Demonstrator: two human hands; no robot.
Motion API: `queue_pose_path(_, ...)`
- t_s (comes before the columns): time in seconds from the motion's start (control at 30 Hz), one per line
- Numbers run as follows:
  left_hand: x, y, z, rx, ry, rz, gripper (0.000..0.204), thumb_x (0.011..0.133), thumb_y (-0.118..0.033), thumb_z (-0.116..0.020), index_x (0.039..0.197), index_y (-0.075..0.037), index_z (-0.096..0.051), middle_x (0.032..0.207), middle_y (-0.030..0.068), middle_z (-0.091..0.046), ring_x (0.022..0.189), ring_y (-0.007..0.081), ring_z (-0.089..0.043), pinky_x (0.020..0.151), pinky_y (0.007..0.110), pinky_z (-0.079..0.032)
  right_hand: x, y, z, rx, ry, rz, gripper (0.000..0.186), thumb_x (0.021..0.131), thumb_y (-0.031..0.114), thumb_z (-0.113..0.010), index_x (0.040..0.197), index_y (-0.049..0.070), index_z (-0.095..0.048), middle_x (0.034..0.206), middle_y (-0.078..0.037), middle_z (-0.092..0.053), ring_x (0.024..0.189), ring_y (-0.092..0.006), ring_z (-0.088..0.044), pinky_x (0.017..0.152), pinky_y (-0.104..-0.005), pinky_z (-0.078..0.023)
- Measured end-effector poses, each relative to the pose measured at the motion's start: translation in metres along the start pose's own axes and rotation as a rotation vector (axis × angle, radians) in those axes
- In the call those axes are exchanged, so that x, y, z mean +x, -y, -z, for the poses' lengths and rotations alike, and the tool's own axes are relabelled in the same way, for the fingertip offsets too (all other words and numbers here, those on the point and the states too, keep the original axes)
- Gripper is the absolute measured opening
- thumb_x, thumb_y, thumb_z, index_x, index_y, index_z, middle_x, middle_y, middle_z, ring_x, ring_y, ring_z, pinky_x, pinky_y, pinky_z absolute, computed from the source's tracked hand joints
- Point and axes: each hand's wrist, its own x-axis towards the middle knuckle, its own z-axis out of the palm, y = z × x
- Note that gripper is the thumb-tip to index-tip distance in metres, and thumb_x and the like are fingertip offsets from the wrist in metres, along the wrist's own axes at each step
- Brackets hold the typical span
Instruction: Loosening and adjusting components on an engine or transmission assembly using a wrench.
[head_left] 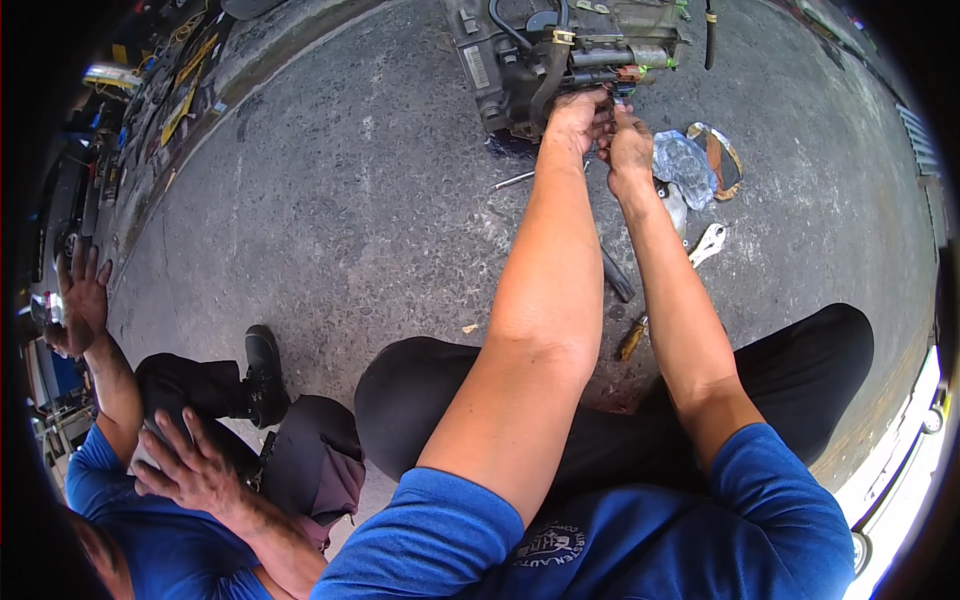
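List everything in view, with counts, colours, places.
engine unit: 1, dark grey, top centre
hoses: 2 or more, black, at unit
bag: 1, clear, right of centre
band: 1, brown-yellow, right of bag
piece: 1, pale grey, below bag
rod: 1, silver, left of arms
tube: 1, black, between arms
handle: 1, amber, below tube
wrench-like tool: 1, silver, right of arms
co-worker: 1, blue shirt, lower left
clutter: uncounted, mixed, left edge
left hand, right hand: 2, bare, at unit
legs: 2, black, bottom
sleeves: 2, blue, bottom
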Motion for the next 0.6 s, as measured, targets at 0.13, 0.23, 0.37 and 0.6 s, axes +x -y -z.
queue_pose_path(0.13, 0.000, -0.005, -0.004, 0.030, 0.060, 0.128, 0.025, 0.090, -0.025, -0.053, 0.086, -0.001, -0.055, 0.062, 0.0061, -0.051, 0.047, 0.0150, -0.047, 0.035, 0.028, -0.033, 0.025, 0.007, 0.027, 0.559, 0.317, -0.326, 0.042, 0.098, 0.038, -0.032, 0.083, 0.004, -0.050, 0.059, -0.001, -0.046, 0.045, -0.0125, -0.038, 0.041, -0.0236, -0.027)
queue_pose_path(0.23, -0.005, 0.000, 0.005, -0.060, -0.043, 0.001, 0.020, 0.089, -0.021, -0.053, 0.090, -0.001, -0.057, 0.073, 0.0122, -0.059, 0.046, 0.0190, -0.048, 0.035, 0.030, -0.034, -0.008, 0.011, 0.001, 0.078, 0.063, -0.158, 0.044, 0.098, 0.039, -0.031, 0.084, 0.003, -0.053, 0.060, -0.001, -0.047, 0.046, -0.0119, -0.038, 0.041, -0.0234, -0.028)
queue_pose_path(0.37, -0.003, -0.005, -0.007, -0.082, -0.047, -0.041, 0.020, 0.090, -0.021, -0.053, 0.090, -0.002, -0.057, 0.069, 0.0102, -0.058, 0.046, 0.0189, -0.047, 0.035, 0.031, -0.035, 0.012, 0.008, 0.019, 0.051, 0.097, -0.076, 0.044, 0.098, 0.039, -0.032, 0.086, 0.003, -0.053, 0.062, -0.002, -0.049, 0.047, -0.0113, -0.039, 0.041, -0.0232, -0.030)
queue_pose_path(0.6, -0.004, -0.001, -0.010, -0.220, -0.102, -0.006, 0.021, 0.090, -0.021, -0.053, 0.079, -0.003, -0.054, 0.060, 0.0059, -0.051, 0.042, 0.0148, -0.041, 0.032, 0.029, -0.030, 0.006, 0.003, 0.016, -0.042, 0.088, -0.013, 0.040, 0.097, 0.039, -0.035, 0.083, 0.005, -0.051, 0.063, -0.001, -0.048, 0.050, -0.0107, -0.041, 0.044, -0.0230, -0.031)
